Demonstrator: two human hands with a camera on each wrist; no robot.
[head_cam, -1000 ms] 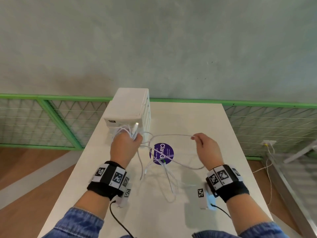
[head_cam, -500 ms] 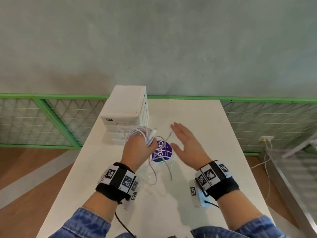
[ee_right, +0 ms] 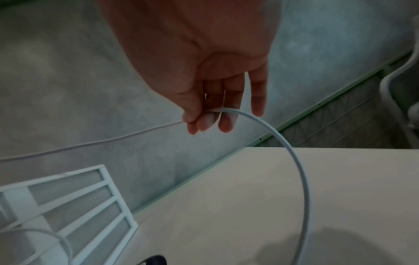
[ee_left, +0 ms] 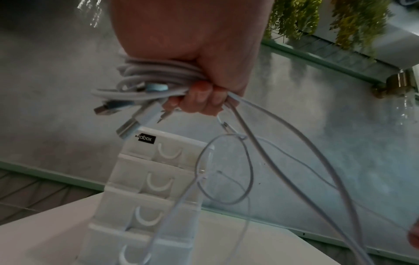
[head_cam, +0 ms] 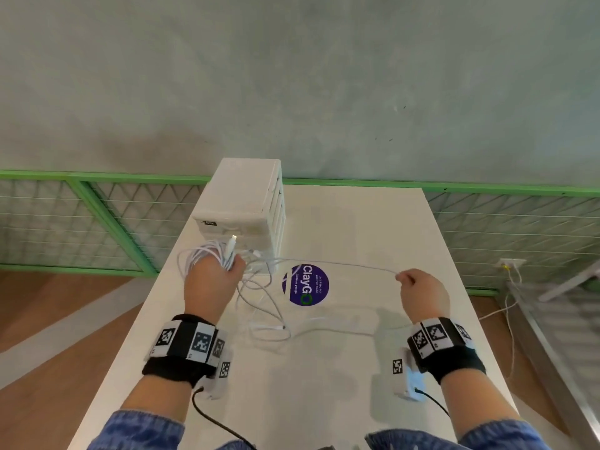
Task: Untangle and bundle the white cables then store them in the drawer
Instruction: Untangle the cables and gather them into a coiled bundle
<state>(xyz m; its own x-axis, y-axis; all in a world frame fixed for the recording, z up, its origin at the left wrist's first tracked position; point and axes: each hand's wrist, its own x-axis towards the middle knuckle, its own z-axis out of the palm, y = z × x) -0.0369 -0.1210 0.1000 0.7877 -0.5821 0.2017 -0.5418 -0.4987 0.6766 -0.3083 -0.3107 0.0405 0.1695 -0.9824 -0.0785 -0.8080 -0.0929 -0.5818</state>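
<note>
My left hand [head_cam: 214, 274] grips a coiled bundle of white cables [head_cam: 203, 254] just in front of the white drawer unit [head_cam: 243, 206]; the left wrist view shows the coils [ee_left: 158, 75] wrapped round the fist [ee_left: 199, 96], with several plugs sticking out. One white cable strand [head_cam: 337, 264] runs taut from that bundle across to my right hand [head_cam: 418, 287], which pinches it between thumb and fingers [ee_right: 204, 122]. Loose cable loops [head_cam: 269, 326] lie on the white table between my hands. The drawers [ee_left: 158, 179] appear closed.
A round purple sticker [head_cam: 305, 285] marks the table [head_cam: 324, 384] between my hands. A green-framed mesh railing [head_cam: 97, 216] and a grey wall stand behind the table. Another cable [head_cam: 506, 306] runs from a floor socket at the right.
My right hand went from open near the bundle to pinching a strand and pulling it out to the right. The left hand drew back left with the coil.
</note>
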